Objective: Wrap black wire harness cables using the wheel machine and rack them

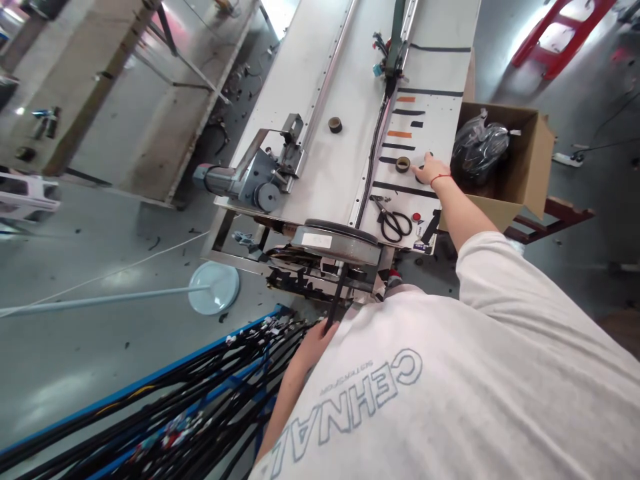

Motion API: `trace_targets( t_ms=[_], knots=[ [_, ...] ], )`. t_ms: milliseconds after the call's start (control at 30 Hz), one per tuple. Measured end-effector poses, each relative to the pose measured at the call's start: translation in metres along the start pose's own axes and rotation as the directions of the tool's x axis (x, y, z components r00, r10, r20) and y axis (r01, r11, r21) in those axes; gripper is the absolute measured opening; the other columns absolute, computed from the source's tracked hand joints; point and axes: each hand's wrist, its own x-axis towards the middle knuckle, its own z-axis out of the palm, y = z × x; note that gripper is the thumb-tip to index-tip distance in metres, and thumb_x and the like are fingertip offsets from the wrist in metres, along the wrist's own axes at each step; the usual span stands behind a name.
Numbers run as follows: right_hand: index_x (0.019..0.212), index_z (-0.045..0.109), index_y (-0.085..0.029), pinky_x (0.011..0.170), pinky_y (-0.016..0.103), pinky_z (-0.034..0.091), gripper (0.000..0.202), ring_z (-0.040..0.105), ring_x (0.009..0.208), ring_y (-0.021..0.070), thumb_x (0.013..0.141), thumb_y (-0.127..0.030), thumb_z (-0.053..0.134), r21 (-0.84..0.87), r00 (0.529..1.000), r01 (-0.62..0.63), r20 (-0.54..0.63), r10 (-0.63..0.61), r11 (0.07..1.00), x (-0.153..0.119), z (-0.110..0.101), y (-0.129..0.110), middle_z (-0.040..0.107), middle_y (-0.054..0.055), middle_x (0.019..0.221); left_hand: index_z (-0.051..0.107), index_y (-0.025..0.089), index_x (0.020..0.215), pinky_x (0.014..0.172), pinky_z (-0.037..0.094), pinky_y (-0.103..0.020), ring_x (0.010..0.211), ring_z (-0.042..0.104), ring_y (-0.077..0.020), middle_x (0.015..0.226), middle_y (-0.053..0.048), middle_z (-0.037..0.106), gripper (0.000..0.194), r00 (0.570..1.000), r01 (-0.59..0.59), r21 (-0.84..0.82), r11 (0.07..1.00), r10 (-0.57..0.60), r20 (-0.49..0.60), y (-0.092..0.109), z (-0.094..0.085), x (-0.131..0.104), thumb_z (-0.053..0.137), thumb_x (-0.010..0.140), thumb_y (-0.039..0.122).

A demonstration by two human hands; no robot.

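My left hand (318,341) is low in the head view, close to my shirt. It is closed around a black taped cable (336,300) that runs down past the grey wheel-like reel (337,243). My right hand (433,171) reaches over the right strip of the white table, its visible fingers apart, touching the surface beside a brown tape roll (403,164). Part of a black mark shows under these fingers. Nearer to me lie black-handled scissors (395,225). A long black cable bundle (375,140) stretches up the table along a metal rail.
A motorised metal unit (265,183) sits on the table's left, with another tape roll (335,125) farther up. Right of the table stands a cardboard box (525,160) holding a black plastic bag (480,150). Several black cables (200,400) hang on a blue rack at lower left.
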Motion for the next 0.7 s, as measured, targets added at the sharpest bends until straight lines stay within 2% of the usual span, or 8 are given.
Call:
trace_targets(
  t_ms=[200, 300, 367, 467, 533, 600, 667, 700],
  knots=[
    [0.151, 0.028, -0.006, 0.103, 0.055, 0.035, 0.084, 0.047, 0.125, 0.0375, 0.087, -0.053, 0.054, 0.049, 1.000, 0.006, 0.003, -0.006, 0.999, 0.004, -0.006, 0.002, 0.046, 0.027, 0.141, 0.052, 0.024, 0.063, 0.064, 0.042, -0.033, 0.065, 0.051, -0.0206, 0.065, -0.002, 0.055, 0.039, 0.944, -0.277, -0.138, 0.951, 0.242, -0.223, 0.008, 0.011, 0.005, 0.046, 0.088, 0.053],
    [0.150, 0.030, -0.004, 0.104, 0.054, 0.036, 0.080, 0.047, 0.125, 0.0364, 0.089, -0.050, 0.052, 0.106, 0.998, 0.061, -0.012, -0.060, 0.992, -0.013, -0.020, -0.009, 0.045, 0.027, 0.142, 0.058, 0.022, 0.078, 0.058, 0.040, -0.030, 0.058, 0.045, -0.0165, 0.062, -0.001, 0.051, 0.038, 0.906, -0.392, -0.258, 0.883, 0.324, -0.271, 0.018, 0.019, 0.021, 0.044, 0.091, 0.055],
    [0.150, 0.030, -0.006, 0.102, 0.049, 0.040, 0.072, 0.052, 0.119, 0.0322, 0.093, -0.047, 0.045, 0.185, 0.978, 0.199, -0.102, -0.183, 0.962, -0.052, -0.029, -0.025, 0.048, 0.024, 0.139, 0.059, 0.021, 0.087, 0.048, 0.030, -0.027, 0.049, 0.034, -0.0125, 0.055, 0.003, 0.041, 0.041, 0.908, -0.391, -0.335, 0.857, 0.299, -0.293, 0.023, 0.022, 0.035, 0.045, 0.091, 0.060],
    [0.149, 0.033, -0.016, 0.089, 0.038, 0.048, 0.059, 0.062, 0.097, 0.0227, 0.097, -0.043, 0.035, 0.403, 0.892, 0.453, -0.199, -0.407, 0.795, -0.154, -0.025, -0.055, 0.061, 0.016, 0.123, 0.055, 0.019, 0.083, 0.042, 0.020, -0.024, 0.044, 0.024, -0.0088, 0.051, 0.007, 0.031, 0.051, 0.900, -0.389, -0.427, 0.816, 0.237, -0.366, 0.030, 0.019, 0.051, 0.047, 0.086, 0.069],
    [0.146, 0.036, -0.019, 0.079, 0.033, 0.050, 0.054, 0.064, 0.080, 0.0184, 0.097, -0.042, 0.038, 0.551, 0.817, 0.538, -0.154, -0.555, 0.638, -0.228, -0.009, -0.072, 0.067, 0.010, 0.104, 0.053, 0.018, 0.081, 0.041, 0.019, -0.022, 0.043, 0.024, -0.0079, 0.052, 0.007, 0.030, 0.055, 0.878, -0.413, -0.480, 0.774, 0.199, -0.435, 0.032, 0.011, 0.057, 0.048, 0.084, 0.073],
    [0.141, 0.041, -0.021, 0.075, 0.031, 0.051, 0.050, 0.064, 0.075, 0.0169, 0.094, -0.037, 0.045, 0.624, 0.669, 0.610, -0.076, -0.739, 0.488, -0.284, 0.014, -0.087, 0.068, 0.007, 0.101, 0.052, 0.018, 0.082, 0.041, 0.020, -0.020, 0.043, 0.024, -0.0072, 0.053, 0.008, 0.029, 0.055, 0.858, -0.445, -0.510, 0.736, 0.187, -0.479, 0.033, 0.001, 0.059, 0.050, 0.082, 0.073],
    [0.135, 0.046, -0.019, 0.081, 0.034, 0.052, 0.048, 0.065, 0.090, 0.0211, 0.090, -0.032, 0.052, 0.575, 0.569, 0.677, -0.014, -0.822, 0.459, -0.311, 0.040, -0.104, 0.065, 0.012, 0.115, 0.053, 0.018, 0.083, 0.041, 0.020, -0.020, 0.044, 0.024, -0.0068, 0.053, 0.008, 0.029, 0.054, 0.848, -0.469, -0.503, 0.726, 0.210, -0.487, 0.034, -0.007, 0.060, 0.052, 0.083, 0.072],
    [0.132, 0.049, -0.016, 0.086, 0.037, 0.051, 0.046, 0.064, 0.100, 0.0247, 0.088, -0.031, 0.055, 0.511, 0.574, 0.699, 0.016, -0.819, 0.500, -0.314, 0.052, -0.113, 0.062, 0.016, 0.121, 0.053, 0.018, 0.083, 0.041, 0.020, -0.020, 0.044, 0.024, -0.0066, 0.053, 0.008, 0.029, 0.053, 0.846, -0.476, -0.486, 0.733, 0.229, -0.482, 0.035, -0.009, 0.060, 0.052, 0.083, 0.071]
  ],
)
